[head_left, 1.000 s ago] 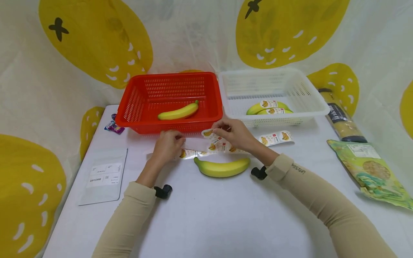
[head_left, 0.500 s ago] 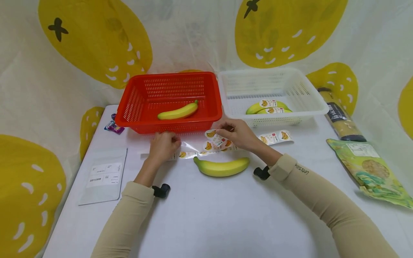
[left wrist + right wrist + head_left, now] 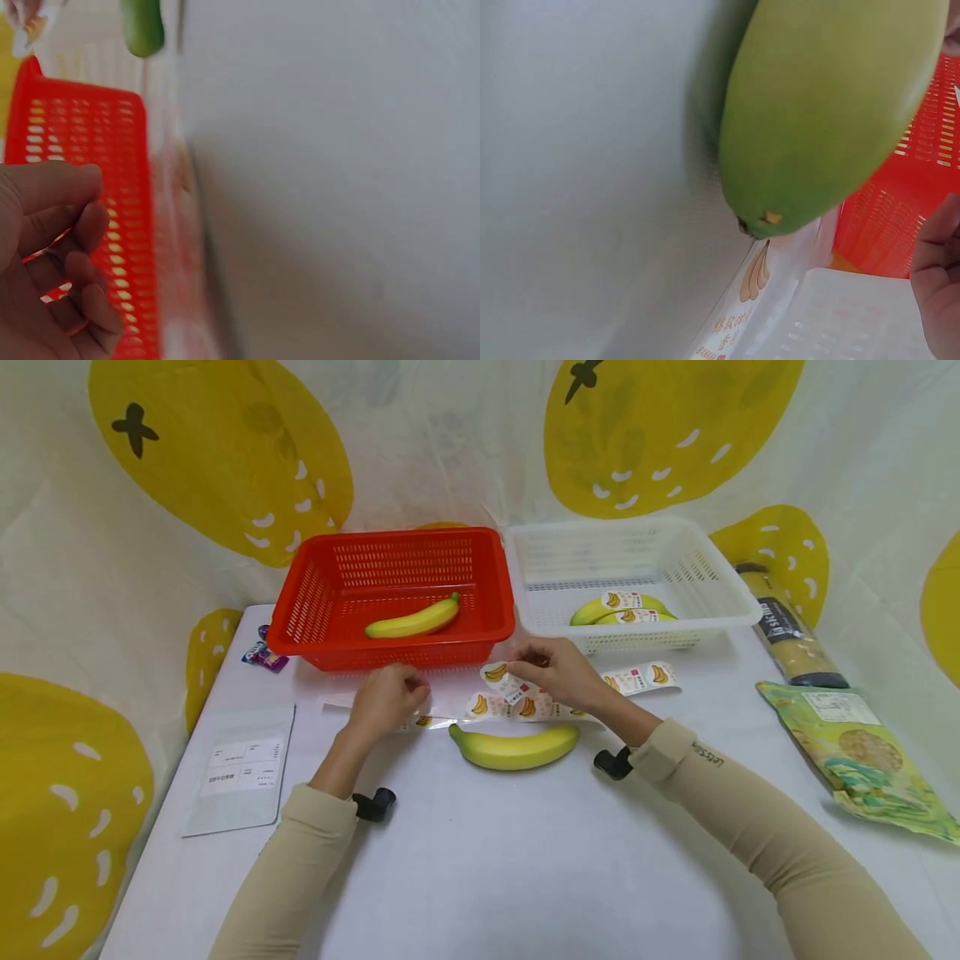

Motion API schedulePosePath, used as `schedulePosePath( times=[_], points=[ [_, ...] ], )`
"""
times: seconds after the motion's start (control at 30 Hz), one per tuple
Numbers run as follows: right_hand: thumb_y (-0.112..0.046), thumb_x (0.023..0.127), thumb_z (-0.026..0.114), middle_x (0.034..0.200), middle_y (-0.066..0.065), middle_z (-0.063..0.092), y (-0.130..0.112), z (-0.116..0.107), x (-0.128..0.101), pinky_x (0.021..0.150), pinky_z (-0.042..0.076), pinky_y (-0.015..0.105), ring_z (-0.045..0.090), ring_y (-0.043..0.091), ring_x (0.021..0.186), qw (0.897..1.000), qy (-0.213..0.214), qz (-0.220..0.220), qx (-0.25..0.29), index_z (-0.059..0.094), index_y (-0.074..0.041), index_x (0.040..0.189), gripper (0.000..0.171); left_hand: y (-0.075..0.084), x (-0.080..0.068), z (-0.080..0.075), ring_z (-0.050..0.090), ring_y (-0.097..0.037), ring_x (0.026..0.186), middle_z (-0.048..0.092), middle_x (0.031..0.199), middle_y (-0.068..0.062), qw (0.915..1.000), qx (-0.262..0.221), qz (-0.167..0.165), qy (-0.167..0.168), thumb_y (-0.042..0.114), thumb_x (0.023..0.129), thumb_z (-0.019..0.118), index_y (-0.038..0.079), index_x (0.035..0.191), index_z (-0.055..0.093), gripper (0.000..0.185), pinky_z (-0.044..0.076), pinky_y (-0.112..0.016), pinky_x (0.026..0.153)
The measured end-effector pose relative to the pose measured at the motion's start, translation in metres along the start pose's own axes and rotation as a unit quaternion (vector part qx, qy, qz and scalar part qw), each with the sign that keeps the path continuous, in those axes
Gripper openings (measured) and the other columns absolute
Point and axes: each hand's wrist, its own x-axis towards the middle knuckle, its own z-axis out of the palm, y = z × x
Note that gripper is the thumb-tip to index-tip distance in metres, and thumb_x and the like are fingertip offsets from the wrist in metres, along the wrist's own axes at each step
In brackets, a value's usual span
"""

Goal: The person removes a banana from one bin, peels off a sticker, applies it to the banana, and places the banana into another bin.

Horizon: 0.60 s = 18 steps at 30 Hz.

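Note:
My right hand (image 3: 558, 672) pinches a banana-print sticker (image 3: 497, 675) between thumb and fingers, just in front of the baskets. Beneath it a strip of similar stickers (image 3: 491, 706) runs along the table, partly hidden by both hands. Near the strip's left end is my left hand (image 3: 388, 700); in the left wrist view its fingers (image 3: 91, 225) are loosely bent with nothing between them. A yellow banana (image 3: 517, 750) with a green end lies in front of the strip, and its green tip looms large in the right wrist view.
Behind the hands stand a red basket (image 3: 390, 653) with one banana and a white basket (image 3: 551, 631) with stickered bananas. A grey pouch (image 3: 243, 768) and small candy packets (image 3: 266, 657) lie left. At right are a jar (image 3: 787, 627) and a green bag (image 3: 855, 756).
The strip's clear backing, raised near my left hand before, now lies lower, with my left hand free of it. My right hand has shifted slightly right with the sticker. The banana stays put.

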Motion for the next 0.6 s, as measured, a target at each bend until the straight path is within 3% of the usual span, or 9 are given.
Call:
schedulePosePath(
  times=[0.17, 0.33, 0.43, 0.6],
  points=[
    [-0.018, 0.098, 0.070, 0.097, 0.014, 0.070, 0.000, -0.003, -0.003, 0.069, 0.050, 0.020, 0.057, 0.023, 0.082, 1.000, -0.001, -0.003, 0.016, 0.072, -0.004, 0.109, 0.018, 0.036, -0.004, -0.008, 0.058, -0.022, 0.083, 0.071, 0.098, -0.006, 0.9973, -0.048, 0.054, -0.007, 0.022, 0.098, 0.066, 0.009, 0.109, 0.075, 0.019, 0.049, -0.031, 0.073],
    [-0.017, 0.097, 0.071, 0.094, 0.011, 0.070, -0.003, -0.005, -0.008, 0.071, 0.054, 0.026, 0.060, 0.021, 0.080, 0.999, -0.001, -0.012, 0.033, 0.072, -0.004, 0.108, 0.017, 0.068, -0.004, -0.014, 0.057, -0.023, 0.093, 0.069, 0.111, -0.007, 0.9905, -0.090, 0.104, -0.008, 0.025, 0.097, 0.067, 0.007, 0.116, 0.071, 0.026, 0.053, -0.034, 0.081],
    [-0.017, 0.096, 0.072, 0.093, 0.010, 0.070, -0.005, -0.005, -0.011, 0.070, 0.054, 0.026, 0.061, 0.024, 0.080, 0.999, -0.004, -0.015, 0.040, 0.073, -0.005, 0.107, 0.016, 0.077, -0.002, -0.013, 0.058, -0.023, 0.095, 0.069, 0.113, -0.008, 0.9897, -0.095, 0.104, -0.027, 0.027, 0.097, 0.068, 0.005, 0.119, 0.069, 0.031, 0.054, -0.035, 0.081],
    [-0.017, 0.096, 0.072, 0.093, 0.009, 0.071, -0.009, -0.003, -0.015, 0.071, 0.055, 0.027, 0.062, 0.028, 0.082, 0.999, -0.014, -0.021, 0.039, 0.074, -0.005, 0.108, 0.017, 0.079, 0.001, -0.007, 0.058, -0.021, 0.087, 0.070, 0.102, -0.004, 0.9904, -0.081, 0.099, -0.052, 0.027, 0.097, 0.068, 0.008, 0.112, 0.072, 0.024, 0.051, -0.030, 0.070]
  ],
)
